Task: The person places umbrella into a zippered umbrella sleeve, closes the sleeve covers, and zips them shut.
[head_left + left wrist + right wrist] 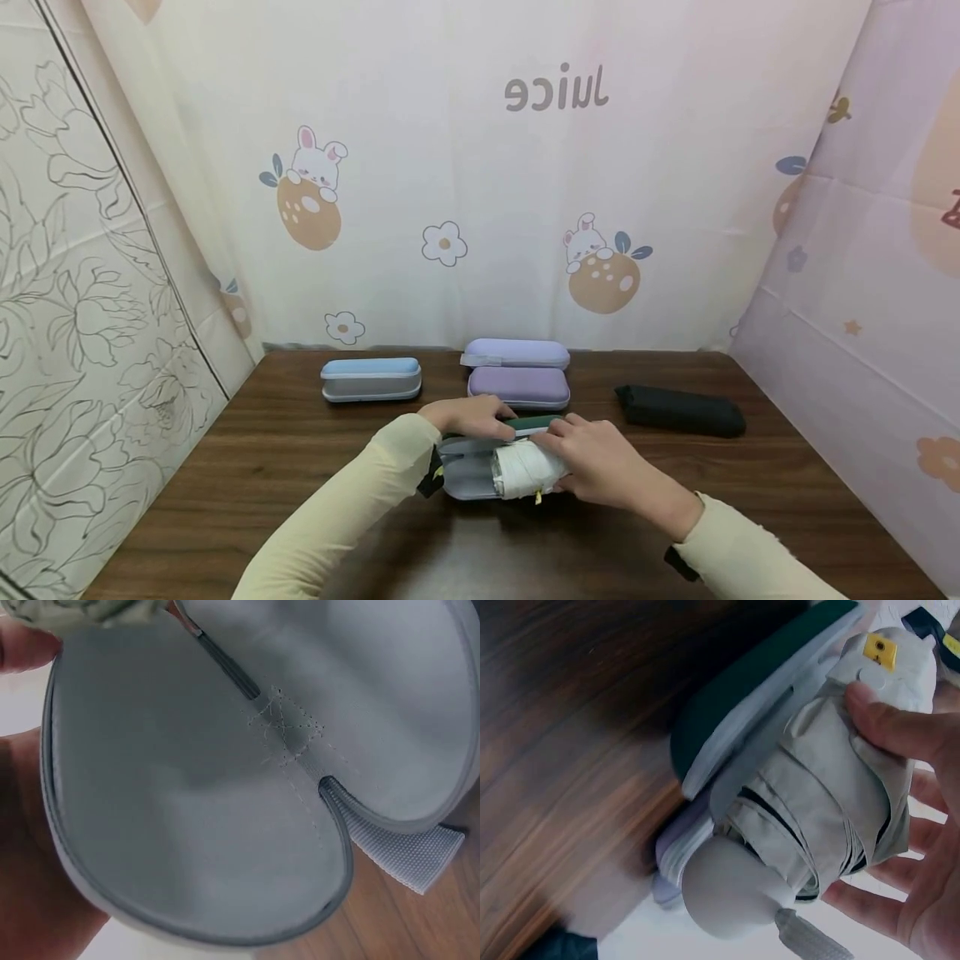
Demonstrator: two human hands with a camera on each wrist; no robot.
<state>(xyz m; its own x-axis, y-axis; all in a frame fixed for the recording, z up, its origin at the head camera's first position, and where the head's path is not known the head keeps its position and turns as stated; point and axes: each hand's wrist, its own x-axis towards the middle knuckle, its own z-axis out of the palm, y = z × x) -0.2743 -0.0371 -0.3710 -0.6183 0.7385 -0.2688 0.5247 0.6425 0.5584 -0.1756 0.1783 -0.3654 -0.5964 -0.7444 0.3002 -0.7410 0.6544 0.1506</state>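
A hard oblong case [468,482] with a dark green shell [765,682] and grey lining [187,780] lies spread apart at the middle of the table. My left hand [471,416] holds the case's far side; part of it shows at the left edge of the left wrist view. A folded off-white compact umbrella [527,469], with a pale rounded handle end [731,889] and a wrist strap [810,937], is at the right part of the case. My right hand [596,461] grips the umbrella, thumb [889,724] pressing its fabric near a yellow tag.
Behind the case lies a two-part purple case [519,387]. A light blue case [371,379] stands at the back left. On the right is a black elongated pouch-like item [681,410]. A patterned curtain [450,167] hangs along the far edge of the wooden table [285,483].
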